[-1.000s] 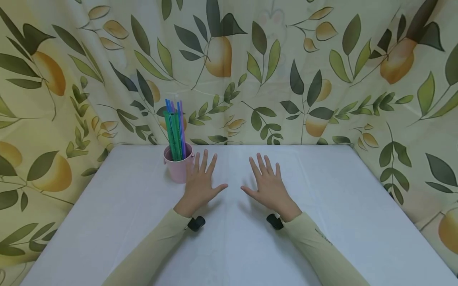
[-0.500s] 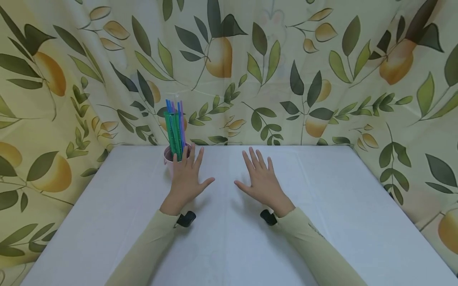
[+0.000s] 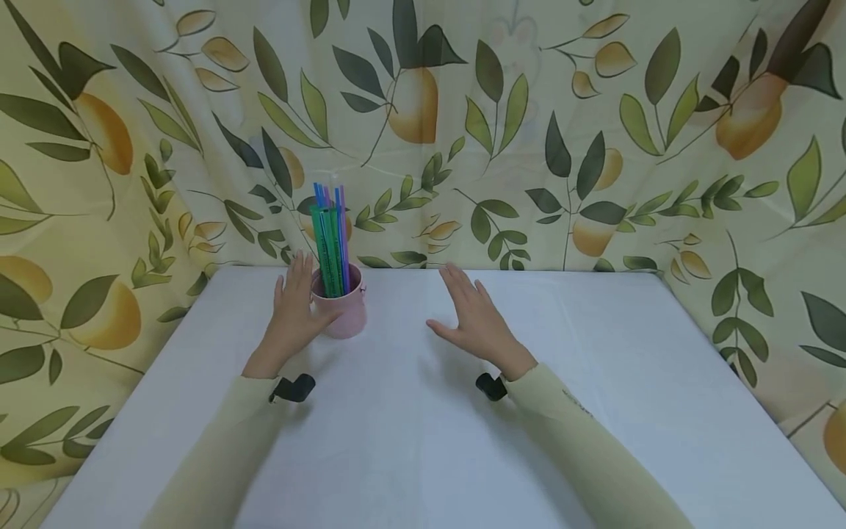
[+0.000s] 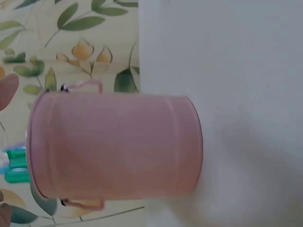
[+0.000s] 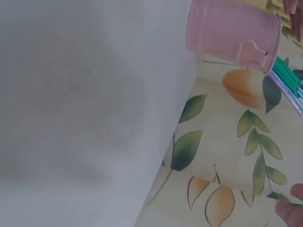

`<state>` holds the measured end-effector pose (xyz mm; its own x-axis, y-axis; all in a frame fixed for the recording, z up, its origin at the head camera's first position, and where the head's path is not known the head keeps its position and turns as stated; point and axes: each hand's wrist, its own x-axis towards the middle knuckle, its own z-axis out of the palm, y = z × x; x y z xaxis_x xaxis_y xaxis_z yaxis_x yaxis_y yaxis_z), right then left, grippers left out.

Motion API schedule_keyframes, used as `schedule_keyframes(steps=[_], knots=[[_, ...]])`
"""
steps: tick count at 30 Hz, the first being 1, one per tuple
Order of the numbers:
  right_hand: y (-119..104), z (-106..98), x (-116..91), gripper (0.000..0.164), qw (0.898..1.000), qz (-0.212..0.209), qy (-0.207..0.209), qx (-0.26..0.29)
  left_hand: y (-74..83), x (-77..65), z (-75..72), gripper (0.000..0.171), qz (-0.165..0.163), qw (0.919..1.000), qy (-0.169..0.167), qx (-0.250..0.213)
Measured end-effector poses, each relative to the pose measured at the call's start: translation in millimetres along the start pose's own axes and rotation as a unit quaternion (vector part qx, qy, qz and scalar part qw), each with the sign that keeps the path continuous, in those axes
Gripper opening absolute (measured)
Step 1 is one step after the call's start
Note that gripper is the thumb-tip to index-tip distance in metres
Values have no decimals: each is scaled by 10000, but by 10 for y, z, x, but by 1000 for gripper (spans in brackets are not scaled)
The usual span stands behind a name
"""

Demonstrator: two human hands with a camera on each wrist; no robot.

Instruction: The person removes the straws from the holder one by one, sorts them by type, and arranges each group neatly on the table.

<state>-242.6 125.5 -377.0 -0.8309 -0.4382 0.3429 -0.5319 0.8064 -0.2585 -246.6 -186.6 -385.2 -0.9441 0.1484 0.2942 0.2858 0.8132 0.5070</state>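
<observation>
A small pink bucket [image 3: 349, 316] with little side handles stands upright at the table's back left. Slim green, blue and purple sticks [image 3: 330, 250] rise out of it; their exact kind is unclear. My left hand [image 3: 291, 316] is at the bucket's left side, fingers extended, its thumb overlapping the front of the bucket in the head view. In the left wrist view the bucket [image 4: 116, 146] fills the middle, with fingertips [image 4: 7, 90] at the left edge. My right hand [image 3: 481, 319] hovers to the right of the bucket, fingers straight and thumb spread, holding nothing.
A white-covered table [image 3: 410, 441] spreads beneath both arms. Behind it and along the sides hangs a curtain [image 3: 489, 147] printed with leaves and fruit. Each wrist wears a small black camera, such as the left one [image 3: 294, 388].
My left hand has swung left, from in front of the bucket to its left side. The right hand has shifted slightly left and turned more edge-on, its fingers closer together.
</observation>
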Motion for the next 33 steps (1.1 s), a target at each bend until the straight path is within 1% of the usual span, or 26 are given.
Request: schedule_keyframes(steps=[2, 5, 7, 9, 11, 14, 18, 21, 22, 24, 27, 28, 30, 33], knots=[[1, 7, 57, 84, 9997, -25, -20, 242, -97, 17, -11, 109, -57, 9996, -30, -282], [-26, 18, 165, 81, 9974, 6, -97, 720, -207, 43, -18, 109, -266, 9965, -163, -777], [-56, 31, 247, 80, 9935, 70, -227, 1114, -259, 55, -16, 107, -498, 9914, -263, -1178], [-95, 57, 336, 79, 9875, 144, -375, 1522, -297, 54, -11, 104, -740, 9843, -358, -1564], [-133, 94, 425, 77, 9791, 222, -557, 1944, -328, 45, 1, 99, -918, 9755, -373, -1964], [-187, 156, 553, 73, 9650, 329, -767, 2488, -361, 30, 20, 92, -1057, 9627, -334, -2469], [-236, 200, 725, 67, 9465, 526, -904, 3054, -370, 45, 47, 82, -1064, 9467, -260, -3031], [-260, 197, 842, 62, 9283, 752, -903, 3529, -358, 81, 69, 78, -992, 9348, -243, -3402], [-269, 190, 876, 60, 9209, 816, -902, 3703, -354, 95, 77, 77, -983, 9322, -249, -3475], [-280, 181, 938, 57, 9060, 937, -887, 4031, -354, 127, 94, 77, -948, 9296, -290, -3549], [-309, 200, 1040, 54, 8894, 1055, -894, 4357, -396, 152, 107, 80, -933, 9298, -362, -3542], [-319, 210, 1075, 53, 8854, 1081, -881, 4434, -408, 161, 110, 82, -924, 9300, -394, -3536], [-332, 240, 1144, 52, 8809, 1156, -845, 4512, -430, 179, 115, 85, -883, 9310, -451, -3512], [-366, 289, 1247, 50, 8759, 1218, -799, 4599, -468, 199, 125, 87, -877, 9303, -513, -3523]])
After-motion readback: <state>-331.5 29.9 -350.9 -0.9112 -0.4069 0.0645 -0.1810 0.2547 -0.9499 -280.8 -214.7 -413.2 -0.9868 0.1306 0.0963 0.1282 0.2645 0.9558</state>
